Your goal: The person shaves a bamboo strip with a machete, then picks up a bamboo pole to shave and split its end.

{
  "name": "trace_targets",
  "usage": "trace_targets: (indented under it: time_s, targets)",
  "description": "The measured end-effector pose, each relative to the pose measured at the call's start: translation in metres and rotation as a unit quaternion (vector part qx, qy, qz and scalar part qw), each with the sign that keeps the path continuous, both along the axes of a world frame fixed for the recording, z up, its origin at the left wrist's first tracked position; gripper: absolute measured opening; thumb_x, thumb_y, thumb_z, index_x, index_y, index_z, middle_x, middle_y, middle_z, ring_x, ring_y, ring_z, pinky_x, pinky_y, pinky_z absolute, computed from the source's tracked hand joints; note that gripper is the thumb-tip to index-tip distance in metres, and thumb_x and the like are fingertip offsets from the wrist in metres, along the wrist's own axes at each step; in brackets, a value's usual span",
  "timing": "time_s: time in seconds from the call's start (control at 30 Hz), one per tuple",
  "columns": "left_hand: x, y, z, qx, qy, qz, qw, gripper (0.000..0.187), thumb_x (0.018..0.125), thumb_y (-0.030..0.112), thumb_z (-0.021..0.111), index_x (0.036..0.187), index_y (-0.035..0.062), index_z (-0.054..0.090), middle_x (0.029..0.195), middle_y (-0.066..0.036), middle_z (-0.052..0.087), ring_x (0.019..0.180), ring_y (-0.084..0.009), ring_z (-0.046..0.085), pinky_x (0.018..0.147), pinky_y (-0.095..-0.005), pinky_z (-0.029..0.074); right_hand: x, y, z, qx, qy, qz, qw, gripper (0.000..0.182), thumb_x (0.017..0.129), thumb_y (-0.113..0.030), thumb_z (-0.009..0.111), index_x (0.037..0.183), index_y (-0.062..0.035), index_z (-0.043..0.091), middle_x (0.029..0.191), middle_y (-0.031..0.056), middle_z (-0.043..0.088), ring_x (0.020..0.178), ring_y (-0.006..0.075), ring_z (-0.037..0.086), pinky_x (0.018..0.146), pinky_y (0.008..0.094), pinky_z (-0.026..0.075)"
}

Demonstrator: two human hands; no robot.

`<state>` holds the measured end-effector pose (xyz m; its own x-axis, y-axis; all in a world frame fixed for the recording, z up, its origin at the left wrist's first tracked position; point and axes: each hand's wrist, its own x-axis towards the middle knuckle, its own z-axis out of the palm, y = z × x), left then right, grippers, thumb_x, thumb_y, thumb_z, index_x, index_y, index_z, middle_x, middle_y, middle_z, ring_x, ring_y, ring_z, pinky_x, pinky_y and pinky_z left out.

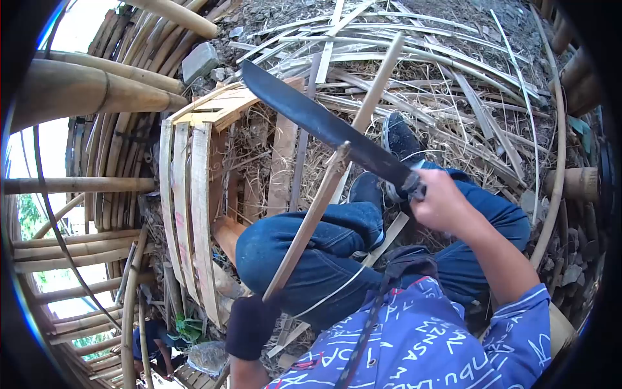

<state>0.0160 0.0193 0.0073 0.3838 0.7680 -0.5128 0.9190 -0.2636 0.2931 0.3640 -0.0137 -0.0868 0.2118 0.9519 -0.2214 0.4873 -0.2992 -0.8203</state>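
Observation:
My right hand (438,200), bare, is wrapped round the handle of a machete (317,122). Its long dark blade slants up and to the left, crossing a bamboo strip (311,217) near a knobbly node. In a dark glove, my left hand (253,326) grips the strip's lower end. From there the strip rises at a slant over my bent leg in blue trousers (278,243), and its upper part shows beyond the blade.
A slatted wooden crate (202,214) stands at my left. Split bamboo strips (414,48) and shavings (259,155) litter the ground ahead. Thick bamboo poles (97,87) jut in from the left, near a grey block (199,62). Another person (155,343) is at the lower left.

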Motion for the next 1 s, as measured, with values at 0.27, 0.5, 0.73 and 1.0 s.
trace_targets:
  time_s: [0.27,0.5,0.73,1.0]
  targets:
    - [-0.007,-0.009,-0.007,0.009,0.009,0.085,0.996,0.019,0.083,0.020,0.063,0.072,0.0050,0.065,0.053,-0.015,0.056,0.050,-0.0332,0.058,0.046,-0.0414,0.043,-0.015,-0.003,0.007,-0.060,0.127,-0.021,0.990,0.022,0.065,0.000,0.050,0.086,0.0032,0.058,0.062,0.0189,0.056,0.053,0.0270,0.053,0.055,0.0341,0.043]
    - [0.010,-0.005,0.003,0.012,-0.014,0.117,0.993,0.037,0.082,0.027,0.066,0.058,0.0001,0.061,0.051,-0.017,0.056,0.048,-0.0335,0.058,0.046,-0.0394,0.042,-0.006,-0.005,-0.002,-0.087,0.182,0.023,0.979,0.012,0.064,0.001,0.052,0.076,0.0029,0.052,0.058,0.0032,0.047,0.056,0.0108,0.041,0.053,0.0296,0.038]
    - [0.004,-0.006,0.003,0.034,0.009,0.078,0.996,0.033,0.082,0.027,0.066,0.064,-0.0009,0.064,0.055,-0.022,0.055,0.051,-0.0363,0.059,0.047,-0.0409,0.043,-0.006,0.005,0.007,-0.172,0.267,0.027,0.948,0.011,0.066,0.001,0.056,0.075,-0.0012,0.049,0.060,-0.0017,0.046,0.052,0.0068,0.042,0.047,0.0268,0.036]
    - [0.003,-0.001,0.002,0.040,0.003,0.061,0.997,0.037,0.082,0.030,0.065,0.063,-0.0019,0.063,0.056,-0.023,0.055,0.053,-0.0371,0.060,0.047,-0.0419,0.043,-0.006,0.006,-0.010,-0.178,0.328,0.041,0.927,0.016,0.066,0.002,0.059,0.073,-0.0052,0.047,0.059,-0.0025,0.045,0.045,0.0073,0.045,0.040,0.0265,0.036]
